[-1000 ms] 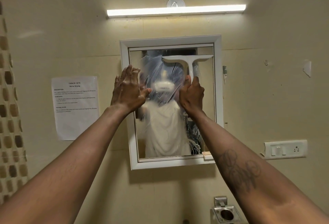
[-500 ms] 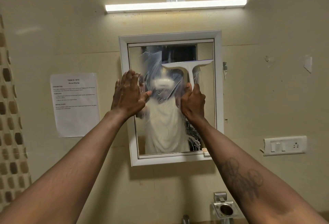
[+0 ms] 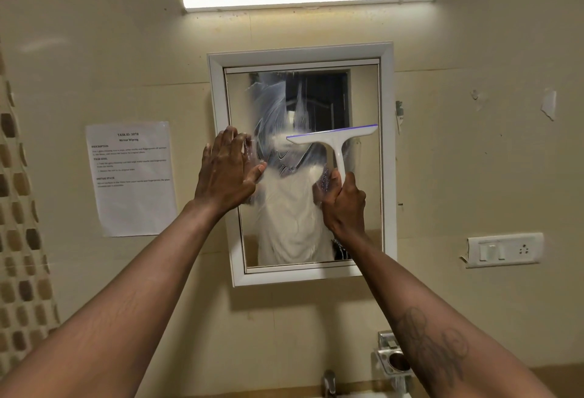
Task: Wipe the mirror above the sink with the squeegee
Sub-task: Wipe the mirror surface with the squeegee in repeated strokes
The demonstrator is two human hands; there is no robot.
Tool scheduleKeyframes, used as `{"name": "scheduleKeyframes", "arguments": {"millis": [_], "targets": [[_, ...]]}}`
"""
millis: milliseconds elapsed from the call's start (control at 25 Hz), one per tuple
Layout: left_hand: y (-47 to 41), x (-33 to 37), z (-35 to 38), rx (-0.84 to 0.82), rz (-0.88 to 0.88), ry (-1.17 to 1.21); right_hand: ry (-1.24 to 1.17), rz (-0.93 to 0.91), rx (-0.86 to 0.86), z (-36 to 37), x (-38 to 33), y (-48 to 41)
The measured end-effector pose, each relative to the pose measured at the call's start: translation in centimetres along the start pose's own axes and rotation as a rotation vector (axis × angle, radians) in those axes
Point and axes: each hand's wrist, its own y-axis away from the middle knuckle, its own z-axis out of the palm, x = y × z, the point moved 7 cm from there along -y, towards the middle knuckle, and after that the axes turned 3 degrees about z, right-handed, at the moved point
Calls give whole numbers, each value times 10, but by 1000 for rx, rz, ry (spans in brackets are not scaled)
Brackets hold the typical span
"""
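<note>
**Desk:** Dragging what, and where?

**Photo:** Dragging the squeegee (image 3: 335, 141) down the mirror (image 3: 368, 103), head view. Gripped low on the handle by the right hand (image 3: 343, 200), fingers curled round it. Blade now at mid-height, its tip near the right edge of the glass; up under the top edge a second ago.

**Desk:** Meaning what for the job?

**Photo:** Read as one downward pass, roughly half done. Only thin vertical streaks above the blade. Still to clear: a whitish smear (image 3: 268, 103) across the upper left and centre, so more passes likely.

**Desk:** And the left hand (image 3: 226, 170)?

**Photo:** Spread flat, fingers straight, pressed against the left edge of the mirror at the joint of frame and glass. Kept there throughout, holding nothing.

**Desk:** Anything hidden or hard to make out?

**Photo:** Plenty. Impossible to confirm full contact of blade with glass. Covered by the right hand: the handle's end. Cut by the bottom of the view: the tap (image 3: 328, 382); nothing certain of the sink. Blurred by the film: much of the reflection. Too small to read past its heading: the notice (image 3: 132, 176) on the wall left of the mirror.
</note>
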Motion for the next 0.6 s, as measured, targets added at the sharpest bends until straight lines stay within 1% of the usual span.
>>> {"name": "scheduleKeyframes", "arguments": {"millis": [160,320,440,520,600], "targets": [[8,0,3,-3,-2,4,16,10,-5,-1,14,18],[14,0,2,-17,-5,-5,14,22,-32,-5,13,33],[7,0,-9,-12,-22,-9,1,-9,-2,-12,-4,31],[0,0,-21,13,-27,-32,-40,-75,16,-11,-28,27],[-6,0,-33,51,-19,-45,-30,-87,17,-2,-52,17]]}}
